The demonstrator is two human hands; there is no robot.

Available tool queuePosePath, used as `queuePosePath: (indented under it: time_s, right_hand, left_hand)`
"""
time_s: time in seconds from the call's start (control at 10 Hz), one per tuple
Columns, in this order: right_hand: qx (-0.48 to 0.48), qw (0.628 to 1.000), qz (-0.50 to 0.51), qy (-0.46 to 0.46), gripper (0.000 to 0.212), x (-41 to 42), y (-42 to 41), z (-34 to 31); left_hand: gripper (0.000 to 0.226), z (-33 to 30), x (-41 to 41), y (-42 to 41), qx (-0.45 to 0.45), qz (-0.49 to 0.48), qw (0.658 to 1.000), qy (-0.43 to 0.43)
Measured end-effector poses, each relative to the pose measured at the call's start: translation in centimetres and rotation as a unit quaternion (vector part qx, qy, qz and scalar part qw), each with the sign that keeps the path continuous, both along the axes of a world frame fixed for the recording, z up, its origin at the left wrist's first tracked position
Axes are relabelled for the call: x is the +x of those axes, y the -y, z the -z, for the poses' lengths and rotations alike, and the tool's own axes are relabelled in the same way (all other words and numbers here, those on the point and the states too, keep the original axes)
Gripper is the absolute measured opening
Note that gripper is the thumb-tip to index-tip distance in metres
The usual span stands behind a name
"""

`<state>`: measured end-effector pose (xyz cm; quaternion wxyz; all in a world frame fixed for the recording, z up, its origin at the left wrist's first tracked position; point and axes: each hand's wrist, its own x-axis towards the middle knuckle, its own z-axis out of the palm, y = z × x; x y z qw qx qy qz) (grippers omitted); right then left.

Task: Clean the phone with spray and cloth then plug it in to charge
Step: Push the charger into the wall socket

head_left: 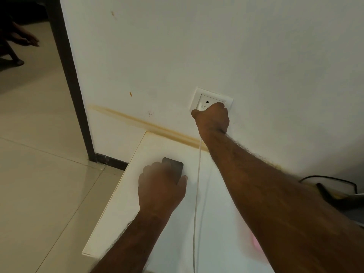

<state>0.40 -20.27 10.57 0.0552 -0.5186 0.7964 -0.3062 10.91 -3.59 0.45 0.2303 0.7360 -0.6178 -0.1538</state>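
Fingers of the right hand are bunched against the wall socket (what they pinch is hidden); a white cable hangs from that fist down across the white table; the left hand clamps the dark phone, blurred, on the tabletop near the cable.

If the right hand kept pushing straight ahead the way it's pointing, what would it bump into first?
Most likely the wall socket. The right hand is a closed fist already right at its plate, with a white cable hanging below. Whether it touches yet is hard to tell.
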Motion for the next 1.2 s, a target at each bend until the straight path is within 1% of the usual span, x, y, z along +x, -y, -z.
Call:
queuePosePath:
  time_s: [0.1,0.2,0.3,0.4,0.5,0.6,0.7,0.9,1.0,1.1,1.2]
  right_hand:
    - [0.002,1.000,-0.002,-0.007,0.070,0.0,-0.6,-0.2]
    - [-0.036,0.999,-0.005,-0.012,0.074,-1.1,-1.9,0.1]
    - [-0.097,0.995,-0.009,0.015,0.056,-3.8,-3.0,1.2]
    - [-0.043,0.999,0.008,0.025,0.048,-6.3,-2.8,2.0]
    - [0.020,1.000,-0.014,0.020,0.052,-7.1,-1.5,2.1]
    - [0.045,0.998,-0.016,0.039,0.056,-7.1,0.0,1.9]
    - [0.045,0.998,-0.007,0.051,0.058,-6.9,1.0,2.0]
    - [0.004,1.000,0.007,0.018,0.051,-6.3,1.1,2.5]
    - [0.001,1.000,0.007,0.018,0.049,-6.2,1.1,2.6]
    - [0.006,1.000,-0.013,0.013,0.050,-7.0,0.5,3.7]
    - [0.031,0.999,-0.020,0.007,0.053,-7.6,-0.1,2.0]
  left_hand:
    - [0.058,-0.3,0.1,-0.1,-0.007,0.005,1.000,-0.002]
    - [0.061,-0.6,0.0,0.0,-0.012,0.016,1.000,-0.003]
    - [0.068,-0.4,-0.1,-0.1,-0.011,0.025,1.000,-0.014]
    - [0.069,-0.1,-0.1,-0.2,-0.019,0.045,0.999,0.000]
    - [0.072,0.5,-0.1,-0.1,-0.001,0.056,0.998,0.018]
    - [0.074,0.9,-0.5,0.1,0.005,0.068,0.997,0.037]
    - [0.073,1.3,-0.9,0.2,0.007,0.080,0.996,0.043]
    - [0.074,1.6,-0.8,0.2,0.018,0.084,0.995,0.052]
    - [0.075,1.7,-0.6,0.3,0.025,0.077,0.995,0.052]
    - [0.074,1.5,-0.2,-0.3,0.032,0.076,0.995,0.051]
    - [0.071,0.4,-0.3,1.0,0.017,0.079,0.994,0.068]
